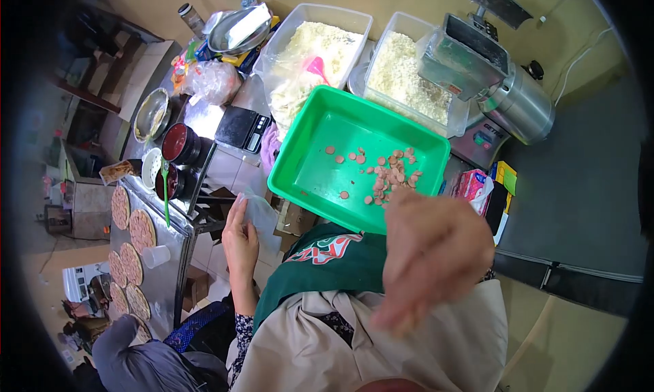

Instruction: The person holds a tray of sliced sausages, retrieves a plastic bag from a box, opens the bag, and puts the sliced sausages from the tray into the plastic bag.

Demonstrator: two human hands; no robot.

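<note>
My left hand (240,245) pinches the edge of a clear plastic bag (262,218), left of the green tray. My right hand (436,256) is raised close to the camera and smeared by motion. It overlaps the near right edge of the green tray (306,196), and whether its fingers hold anything cannot be made out. Scattered in the tray are thin round sausage slices (390,176), mostly heaped toward the right, with a few apart on the left. Part of the heap is hidden behind my right hand.
Behind the tray stand two plastic tubs (371,24) of pale shreds, one with a pink scoop (317,70). A kitchen scale (243,128) lies left, a metal machine (521,109) right. Another person (146,354) leans by a metal table with several topped flat rounds (142,230).
</note>
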